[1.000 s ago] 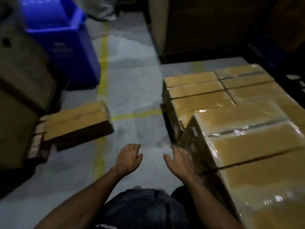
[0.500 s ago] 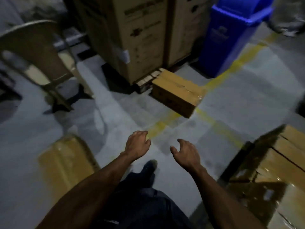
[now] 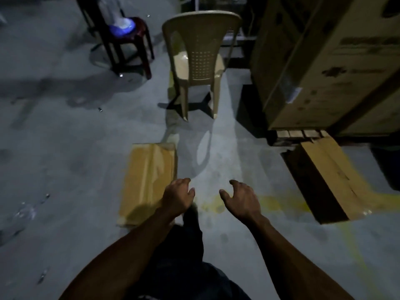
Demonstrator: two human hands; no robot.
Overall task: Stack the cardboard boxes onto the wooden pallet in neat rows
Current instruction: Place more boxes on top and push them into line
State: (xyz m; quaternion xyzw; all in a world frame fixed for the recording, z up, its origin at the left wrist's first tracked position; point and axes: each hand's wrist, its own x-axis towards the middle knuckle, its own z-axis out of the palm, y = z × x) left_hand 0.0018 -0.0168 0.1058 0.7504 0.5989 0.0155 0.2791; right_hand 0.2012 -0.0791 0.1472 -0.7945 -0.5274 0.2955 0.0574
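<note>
Fingers: on both hands they hang loosely curled and hold nothing, thumbs apart from the rest.
Dark stool (image 3: 129, 40): far left at the top, with a blue-lit object on its seat; what that object is cannot be told.
Floor (image 3: 65, 159): grey concrete, dim, with small bits of debris scattered at the left.
Flat cardboard box (image 3: 149, 180): lies on the floor left of centre, its top glossy with tape or film, long side running away from the person.
Left hand (image 3: 177, 197): held in the air in front of the box's near right corner; whether it touches the box cannot be told.
Plastic chair (image 3: 199, 61): beige, upright beyond the flat box, back turned to the camera.
Right hand (image 3: 242, 200): held over bare floor, near the left hand, palm turned inward.
Yellow line (image 3: 281, 205): worn paint on the floor, running rightward from near the right hand under the second box.
Second cardboard box (image 3: 333, 180): on the floor at right, one end just beside wooden blocks (image 3: 300, 133).
Large cartons (image 3: 335, 61): tall, printed, standing above those blocks at the upper right.
</note>
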